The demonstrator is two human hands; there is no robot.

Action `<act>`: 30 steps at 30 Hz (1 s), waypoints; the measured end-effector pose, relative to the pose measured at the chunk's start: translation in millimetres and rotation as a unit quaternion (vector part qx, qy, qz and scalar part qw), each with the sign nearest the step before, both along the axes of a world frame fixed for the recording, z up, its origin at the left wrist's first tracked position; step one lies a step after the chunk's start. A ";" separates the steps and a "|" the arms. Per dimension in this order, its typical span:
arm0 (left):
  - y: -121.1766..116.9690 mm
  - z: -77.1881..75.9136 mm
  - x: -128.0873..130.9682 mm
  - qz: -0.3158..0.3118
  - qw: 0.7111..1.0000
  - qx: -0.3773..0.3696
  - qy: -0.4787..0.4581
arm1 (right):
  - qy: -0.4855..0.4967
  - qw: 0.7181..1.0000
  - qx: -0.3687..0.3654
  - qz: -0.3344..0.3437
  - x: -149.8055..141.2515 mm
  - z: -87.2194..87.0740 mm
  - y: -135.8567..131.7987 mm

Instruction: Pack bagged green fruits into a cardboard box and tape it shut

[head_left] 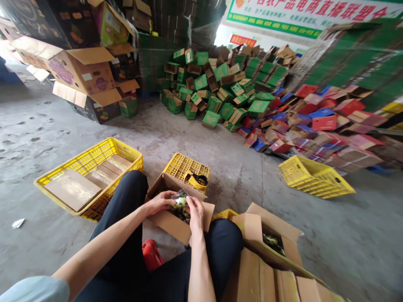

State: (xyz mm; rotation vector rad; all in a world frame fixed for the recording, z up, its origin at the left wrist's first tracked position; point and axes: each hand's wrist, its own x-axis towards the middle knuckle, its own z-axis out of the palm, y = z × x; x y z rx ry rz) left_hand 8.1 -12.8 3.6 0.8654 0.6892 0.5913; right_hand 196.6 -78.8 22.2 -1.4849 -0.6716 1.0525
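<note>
Wrapped packet over an open carton;
the left hand and right hand pinch it by fingertips, between the carton's near and far edges; slick-looking film might slip, dropping it.

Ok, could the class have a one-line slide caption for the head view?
Left hand and right hand hold a plastic-wrapped green item over an open cardboard box, a yellow crate beyond.
</note>
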 end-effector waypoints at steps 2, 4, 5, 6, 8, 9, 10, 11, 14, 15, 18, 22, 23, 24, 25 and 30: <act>-1.2 0.1 -0.1 -0.019 1.000 0.009 0.004 | -0.014 1.000 0.003 -0.019 2.9 -1.7 0.5; -2.4 1.1 0.2 -0.031 0.999 0.013 0.004 | -0.034 0.999 0.003 -0.030 4.9 -2.9 0.7; -2.8 1.6 0.4 -0.032 0.999 0.015 0.006 | -0.044 0.999 0.002 -0.032 5.5 -3.2 0.7; -3.1 2.1 0.7 -0.029 0.999 0.018 0.010 | -0.051 0.998 0.002 -0.034 5.7 -3.2 0.6; -3.1 2.2 1.3 -0.024 0.999 0.026 0.015 | -0.051 0.998 0.002 -0.036 5.2 -2.5 0.5; -2.9 1.8 1.5 -0.022 0.999 0.031 0.017 | -0.045 0.998 0.002 -0.036 4.6 -1.9 0.5; -2.5 1.2 1.6 -0.020 0.999 0.036 0.017 | -0.035 0.999 0.002 -0.036 3.9 -1.3 0.5; -2.1 0.6 1.8 -0.018 0.999 0.041 0.017 | -0.023 0.999 0.003 -0.037 3.1 -0.8 0.5; -1.0 -0.7 1.8 -0.012 0.998 0.053 0.024 | 0.012 0.999 0.011 -0.044 1.0 0.1 1.1; -0.8 -0.3 1.7 -0.008 0.998 0.056 0.029 | 0.021 0.999 0.014 -0.048 0.6 0.0 1.3; -1.9 4.8 1.2 -0.003 0.997 0.077 0.027 | 0.031 0.998 0.018 -0.055 0.5 -0.8 2.2; -6.7 15.0 1.3 -0.017 0.991 0.130 0.005 | 0.036 0.998 0.022 -0.049 1.2 -1.9 3.3; -7.9 16.5 1.6 -0.012 0.990 0.140 0.013 | 0.042 0.998 0.023 -0.046 1.1 -2.3 3.6; -8.7 17.1 2.0 -0.004 0.989 0.147 0.024 | 0.048 0.998 0.023 -0.042 1.0 -2.8 3.9; -8.9 16.8 2.4 0.005 0.988 0.150 0.034 | 0.054 0.998 0.021 -0.039 0.7 -3.5 4.3; 0.4 5.8 -0.7 0.076 0.983 0.142 0.085 | 0.036 0.999 -0.002 -0.029 0.4 -10.6 5.6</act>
